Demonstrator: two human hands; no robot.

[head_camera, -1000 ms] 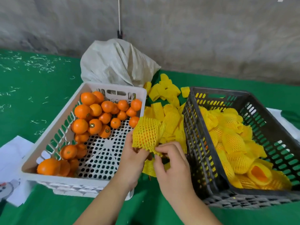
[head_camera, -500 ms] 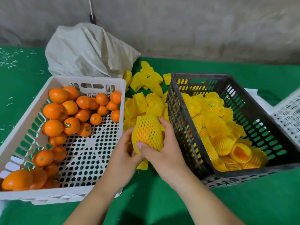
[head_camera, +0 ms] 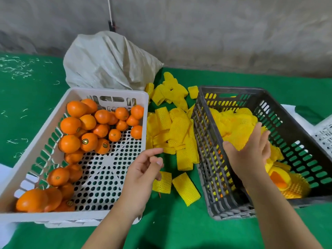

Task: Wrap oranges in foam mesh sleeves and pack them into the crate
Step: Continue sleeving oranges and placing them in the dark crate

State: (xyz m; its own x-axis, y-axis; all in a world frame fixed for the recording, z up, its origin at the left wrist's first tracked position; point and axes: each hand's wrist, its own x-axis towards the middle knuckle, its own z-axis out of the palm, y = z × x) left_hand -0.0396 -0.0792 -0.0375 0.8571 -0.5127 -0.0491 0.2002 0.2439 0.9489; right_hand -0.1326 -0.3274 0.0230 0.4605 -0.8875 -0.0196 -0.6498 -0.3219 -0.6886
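Observation:
Several bare oranges (head_camera: 71, 143) lie in the white crate (head_camera: 107, 91) on the left. Loose yellow foam mesh sleeves (head_camera: 173, 133) are heaped on the green mat between the two crates. The black crate (head_camera: 228, 89) on the right holds several sleeve-wrapped oranges (head_camera: 233, 119). My right hand (head_camera: 251, 153) is inside the black crate with its fingers straight, and a blurred wrapped orange (head_camera: 237, 136) sits just past its palm. My left hand (head_camera: 143, 170) hovers at the white crate's right wall, fingers loosely curled and holding nothing.
A pale woven sack (head_camera: 107, 62) leans against the concrete wall behind the white crate. Another white crate (head_camera: 324, 135) shows at the right edge. Two single sleeves (head_camera: 186, 191) lie on the green mat (head_camera: 170, 229) near my left hand.
Both hands held the wrapped orange between the crates. My right hand has carried it into the black crate and opened, while my left hand has let go and stayed near the white crate.

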